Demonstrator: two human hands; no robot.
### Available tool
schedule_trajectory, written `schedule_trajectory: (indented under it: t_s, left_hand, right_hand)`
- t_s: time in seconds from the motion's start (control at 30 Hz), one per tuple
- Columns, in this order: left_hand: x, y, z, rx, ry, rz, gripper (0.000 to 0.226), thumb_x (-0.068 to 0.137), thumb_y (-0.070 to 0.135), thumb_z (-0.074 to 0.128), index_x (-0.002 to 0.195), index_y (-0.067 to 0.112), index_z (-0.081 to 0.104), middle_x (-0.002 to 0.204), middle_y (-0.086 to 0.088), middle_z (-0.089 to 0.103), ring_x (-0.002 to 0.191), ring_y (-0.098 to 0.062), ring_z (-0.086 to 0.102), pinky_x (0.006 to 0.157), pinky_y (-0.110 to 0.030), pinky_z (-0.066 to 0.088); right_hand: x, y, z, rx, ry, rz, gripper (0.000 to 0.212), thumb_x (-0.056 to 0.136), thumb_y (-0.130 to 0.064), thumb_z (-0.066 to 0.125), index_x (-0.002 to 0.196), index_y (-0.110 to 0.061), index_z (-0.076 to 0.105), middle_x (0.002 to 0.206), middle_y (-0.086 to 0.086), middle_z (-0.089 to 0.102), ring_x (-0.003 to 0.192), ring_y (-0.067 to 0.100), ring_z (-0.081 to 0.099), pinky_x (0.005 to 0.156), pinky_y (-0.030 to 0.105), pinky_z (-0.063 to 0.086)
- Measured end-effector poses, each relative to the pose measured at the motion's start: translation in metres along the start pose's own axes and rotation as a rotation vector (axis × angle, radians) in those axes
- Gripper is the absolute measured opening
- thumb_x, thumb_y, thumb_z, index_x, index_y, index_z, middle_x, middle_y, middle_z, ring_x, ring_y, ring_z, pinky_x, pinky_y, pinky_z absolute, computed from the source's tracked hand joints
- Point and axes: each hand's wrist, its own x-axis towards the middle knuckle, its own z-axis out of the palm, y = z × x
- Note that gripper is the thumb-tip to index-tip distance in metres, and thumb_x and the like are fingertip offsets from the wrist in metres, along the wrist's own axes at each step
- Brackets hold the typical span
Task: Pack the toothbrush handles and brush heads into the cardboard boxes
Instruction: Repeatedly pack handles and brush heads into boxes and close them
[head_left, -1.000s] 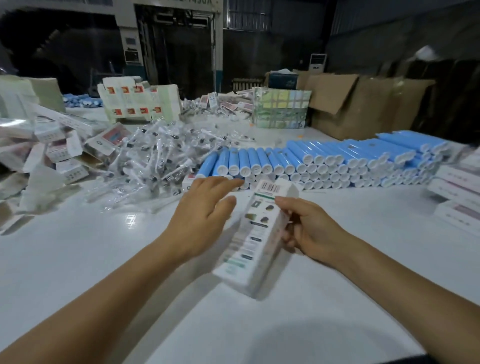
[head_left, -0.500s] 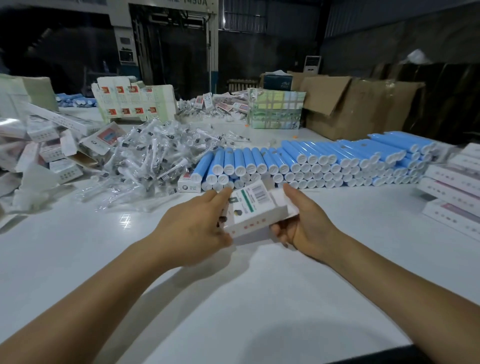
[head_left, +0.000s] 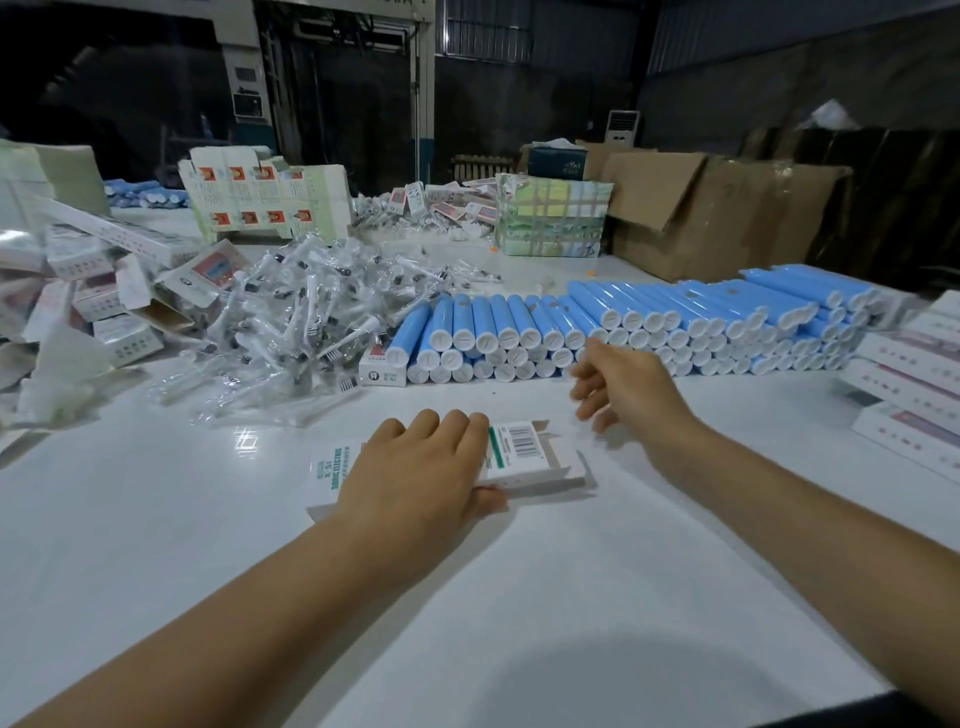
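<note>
A white cardboard box (head_left: 524, 457) with a barcode lies flat on the white table (head_left: 156, 519), its right end flap open. My left hand (head_left: 421, 467) lies on top of it, fingers across it and thumb at its near edge. My right hand (head_left: 623, 387) hovers empty, fingers loosely spread, just in front of the stacked row of blue toothbrush handles (head_left: 623, 322). A heap of brush heads in clear wrappers (head_left: 296, 322) lies to the left of the handles.
Loose and flattened white boxes (head_left: 93, 291) pile up at the left. Packed boxes (head_left: 914, 384) are stacked at the right edge. Behind stand printed carton stacks (head_left: 265, 200), a taped bundle (head_left: 553, 215) and large brown cartons (head_left: 722, 218).
The box, held up in both hands before, now lies flat on the table under my left hand. My right hand let go and moved toward the blue handles.
</note>
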Motion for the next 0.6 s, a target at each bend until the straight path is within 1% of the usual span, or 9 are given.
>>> schedule_trajectory:
  t_s: [0.07,0.13,0.2,0.27,0.37,0.43,0.5,0.57,0.6]
  left_hand:
    - [0.002,0.000,0.003,0.029,-0.013,0.003,0.071,0.090,0.067,0.017,0.141,0.017,0.021,0.128,0.004,0.042,0.110,-0.021,0.042,0.084,-0.034,0.032]
    - [0.004,0.000,0.004,0.029,-0.025,-0.003,0.069,0.092,0.066,0.018,0.141,0.017,0.020,0.128,0.003,0.041,0.111,-0.022,0.041,0.083,-0.034,0.031]
    - [0.006,0.000,0.006,0.022,-0.036,-0.007,0.068,0.093,0.065,0.020,0.141,0.016,0.020,0.129,0.003,0.041,0.111,-0.022,0.041,0.083,-0.035,0.032]
    - [0.007,0.000,0.009,0.022,-0.039,-0.010,0.068,0.094,0.065,0.020,0.141,0.016,0.021,0.129,0.002,0.042,0.111,-0.023,0.042,0.083,-0.036,0.032]
    - [0.008,-0.002,0.012,0.010,-0.035,-0.015,0.065,0.094,0.064,0.021,0.139,0.017,0.023,0.128,0.002,0.043,0.109,-0.024,0.043,0.084,-0.037,0.034]
    - [0.008,-0.003,0.013,0.010,-0.038,-0.009,0.064,0.094,0.064,0.020,0.139,0.017,0.024,0.127,0.001,0.044,0.108,-0.025,0.043,0.083,-0.039,0.034]
    - [0.008,-0.004,0.013,0.015,-0.041,-0.004,0.065,0.094,0.064,0.020,0.139,0.016,0.026,0.125,0.000,0.046,0.107,-0.026,0.044,0.082,-0.039,0.034]
    - [0.009,-0.004,0.014,0.015,-0.040,-0.002,0.066,0.094,0.064,0.021,0.139,0.016,0.027,0.125,0.000,0.047,0.106,-0.026,0.045,0.081,-0.039,0.034]
    - [0.009,-0.004,0.014,0.014,-0.039,-0.003,0.066,0.094,0.063,0.022,0.139,0.016,0.027,0.125,-0.001,0.047,0.106,-0.026,0.045,0.081,-0.039,0.034]
  right_hand:
    - [0.033,-0.009,-0.008,-0.254,0.110,-0.121,0.034,0.094,-0.031,0.048,0.077,-0.004,0.060,0.071,0.008,0.063,0.061,0.020,0.055,0.056,0.027,0.045]
    - [0.067,-0.022,-0.012,-0.493,0.204,-0.296,0.031,0.093,-0.020,0.046,0.065,-0.007,0.048,0.063,0.005,0.049,0.057,0.020,0.043,0.050,0.025,0.036]
    - [0.101,-0.037,-0.011,-0.704,0.242,-0.411,0.027,0.094,-0.013,0.042,0.067,-0.008,0.042,0.067,0.004,0.041,0.062,0.022,0.037,0.055,0.031,0.029]
    - [0.133,-0.050,-0.007,-0.952,0.213,-0.365,0.020,0.096,-0.010,0.041,0.078,-0.005,0.046,0.078,0.005,0.042,0.073,0.025,0.042,0.063,0.032,0.032]
    - [0.162,-0.053,0.006,-1.282,0.077,-0.184,0.027,0.097,-0.008,0.042,0.071,-0.003,0.048,0.087,0.012,0.054,0.074,0.028,0.049,0.062,0.031,0.039]
    - [0.170,-0.049,0.015,-1.462,0.017,-0.148,0.019,0.097,-0.013,0.042,0.094,-0.003,0.059,0.110,0.014,0.059,0.090,0.029,0.055,0.068,0.032,0.042]
    - [0.175,-0.048,0.019,-1.552,0.002,-0.120,0.024,0.096,-0.019,0.044,0.112,-0.006,0.058,0.117,0.012,0.058,0.093,0.027,0.054,0.067,0.033,0.042]
    - [0.176,-0.050,0.020,-1.531,-0.006,-0.085,0.024,0.095,-0.024,0.048,0.111,-0.008,0.057,0.119,0.012,0.057,0.094,0.027,0.055,0.066,0.033,0.042]
    - [0.178,-0.053,0.020,-1.485,-0.005,-0.087,0.020,0.094,-0.024,0.050,0.104,-0.009,0.057,0.116,0.012,0.058,0.091,0.027,0.055,0.065,0.032,0.041]
